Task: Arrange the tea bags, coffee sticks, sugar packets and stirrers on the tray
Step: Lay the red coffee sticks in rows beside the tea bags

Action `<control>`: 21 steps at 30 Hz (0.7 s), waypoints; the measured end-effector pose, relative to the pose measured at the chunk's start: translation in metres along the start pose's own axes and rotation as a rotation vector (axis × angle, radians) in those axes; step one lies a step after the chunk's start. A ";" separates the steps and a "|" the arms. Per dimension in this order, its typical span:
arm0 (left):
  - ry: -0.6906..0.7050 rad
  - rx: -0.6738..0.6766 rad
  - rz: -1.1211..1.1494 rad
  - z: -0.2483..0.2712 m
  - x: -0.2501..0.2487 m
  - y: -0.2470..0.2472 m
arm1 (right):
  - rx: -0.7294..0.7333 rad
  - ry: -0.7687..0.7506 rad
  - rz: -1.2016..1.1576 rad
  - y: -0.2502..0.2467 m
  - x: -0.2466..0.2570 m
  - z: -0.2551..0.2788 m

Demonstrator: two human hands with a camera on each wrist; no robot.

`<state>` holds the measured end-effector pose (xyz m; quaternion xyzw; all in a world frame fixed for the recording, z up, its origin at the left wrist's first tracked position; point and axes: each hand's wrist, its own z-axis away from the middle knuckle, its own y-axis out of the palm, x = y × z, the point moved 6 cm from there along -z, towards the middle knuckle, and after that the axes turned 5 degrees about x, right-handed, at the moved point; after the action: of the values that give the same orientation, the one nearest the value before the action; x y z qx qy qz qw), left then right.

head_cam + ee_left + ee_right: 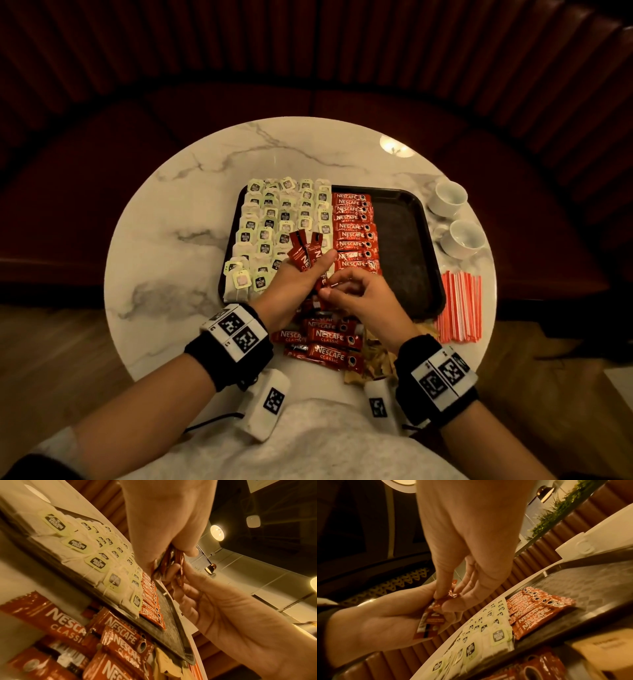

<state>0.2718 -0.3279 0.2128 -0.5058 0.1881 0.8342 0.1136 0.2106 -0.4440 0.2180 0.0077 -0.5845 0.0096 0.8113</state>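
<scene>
A black tray (400, 246) lies mid-table. Tea bags (274, 219) fill its left half, and a column of red coffee sticks (352, 229) lies beside them. The tray's right part is bare. My left hand (294, 284) grips a fanned bundle of coffee sticks (305, 251) above the tray's front edge. My right hand (346, 291) pinches the near end of one stick (452, 595) in that bundle between thumb and fingertips. In the left wrist view the bundle (169, 559) sticks out below my left hand's curled fingers.
Loose coffee sticks (329, 342) lie on the marble table in front of the tray, with brown sugar packets (376, 359) to their right. Red-and-white stirrers (460, 305) lie right of the tray. Two white cups (448, 197) (466, 236) stand at the far right. A dark bench curves behind.
</scene>
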 end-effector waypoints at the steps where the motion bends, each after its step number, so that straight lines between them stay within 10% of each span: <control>1: 0.001 -0.010 -0.007 0.000 0.000 -0.002 | -0.010 -0.008 -0.014 -0.002 0.000 0.000; 21: -0.096 -0.012 0.060 -0.002 0.012 -0.035 | -0.227 0.109 0.177 -0.093 -0.022 0.001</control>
<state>0.2816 -0.2972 0.1940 -0.4602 0.1925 0.8615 0.0946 0.2051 -0.5374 0.1976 -0.1363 -0.5354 0.0153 0.8334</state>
